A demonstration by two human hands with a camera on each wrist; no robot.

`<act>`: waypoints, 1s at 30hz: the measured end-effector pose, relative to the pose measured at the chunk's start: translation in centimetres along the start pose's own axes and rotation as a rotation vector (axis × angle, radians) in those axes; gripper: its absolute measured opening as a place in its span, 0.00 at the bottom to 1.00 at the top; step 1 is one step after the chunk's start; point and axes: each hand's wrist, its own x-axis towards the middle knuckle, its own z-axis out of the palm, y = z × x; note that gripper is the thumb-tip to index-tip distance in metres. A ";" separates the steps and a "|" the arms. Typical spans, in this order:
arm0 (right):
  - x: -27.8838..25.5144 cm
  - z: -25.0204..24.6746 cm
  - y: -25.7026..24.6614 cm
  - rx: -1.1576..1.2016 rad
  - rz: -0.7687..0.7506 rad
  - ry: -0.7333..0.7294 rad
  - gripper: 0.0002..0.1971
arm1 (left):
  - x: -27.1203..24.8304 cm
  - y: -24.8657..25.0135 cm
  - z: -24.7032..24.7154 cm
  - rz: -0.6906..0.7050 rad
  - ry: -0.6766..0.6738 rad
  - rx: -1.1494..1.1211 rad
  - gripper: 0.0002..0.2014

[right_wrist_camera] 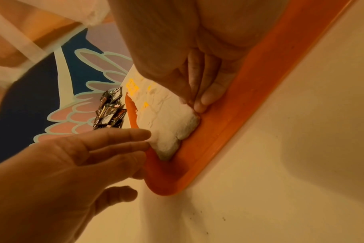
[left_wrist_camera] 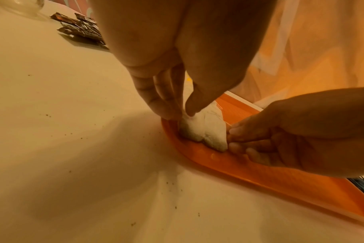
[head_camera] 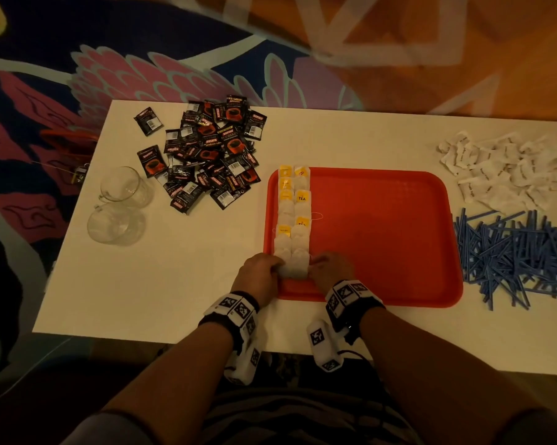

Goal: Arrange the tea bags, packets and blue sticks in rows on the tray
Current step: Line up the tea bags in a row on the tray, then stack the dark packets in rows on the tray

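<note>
The table (head_camera: 174, 284) carries everything; take the tray (head_camera: 383, 236) as your reference. The tray lies flat at the table's middle, near your edge, and most of its floor is bare.

The dark packets (head_camera: 206, 152) lie in a loose heap off the tray's left far corner. The blue sticks (head_camera: 511, 258) lie in a tangled pile just off its right side, and a heap of white packets (head_camera: 502, 168) sits beyond that pile, off the right far corner. Two glasses (head_camera: 119, 203) stand well to the left of the tray. None of these piles has reached the tray.

The tea bags (head_camera: 293, 220) form two touching columns along the tray's left rim, running from far edge to near edge, some with yellow tags showing.

Your left hand (head_camera: 259, 273) sits at the tray's near left corner, fingers nearly straight, tips pressing the left side of the nearest bags; it grasps nothing. Your right hand (head_camera: 330, 271) sits on the tray floor just right of the same bags, fingers loosely bent, tips pushing their right side; it holds nothing either.

Step in hand, as judged: squaring the near end of the tea-bag columns. Next, release both hands, choose one pile, and start a fresh row directly beside the right column, keeping items parallel and touching.
</note>
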 end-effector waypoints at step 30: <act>1.6 -1.6 -6.1 0.227 -0.200 -0.236 0.05 | 5.8 -7.0 -6.0 -0.098 -0.081 0.363 0.36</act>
